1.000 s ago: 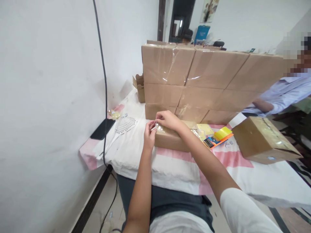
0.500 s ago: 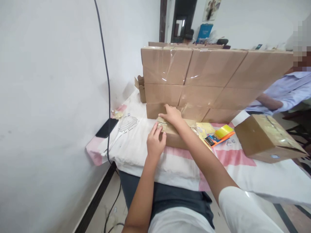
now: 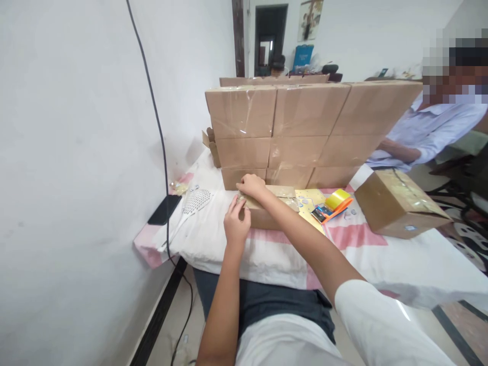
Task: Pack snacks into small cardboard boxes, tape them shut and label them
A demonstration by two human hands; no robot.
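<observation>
A flat brown cardboard box (image 3: 272,216) lies on the cloth-covered table (image 3: 274,254) in front of me. My left hand (image 3: 236,221) rests against its near left end, fingers spread flat on the cardboard. My right hand (image 3: 251,186) lies palm down on the box's top left corner, fingers pressed on the taped seam. Neither hand grips anything loose. A roll of yellow tape (image 3: 337,199) on an orange dispenser (image 3: 328,211) sits to the right of the box, beside a yellow sheet (image 3: 310,198).
A wall of stacked taped cartons (image 3: 305,132) stands behind the box. Another carton (image 3: 398,203) sits at the right. A person in a light blue shirt (image 3: 430,134) sits beyond it. A white mesh swatter (image 3: 190,206), a black phone (image 3: 164,209) and a hanging cable (image 3: 152,117) are at the left.
Both hands stopped pinching something small above the box's corner. They came down flat on the box, the left on its near end, the right on its top.
</observation>
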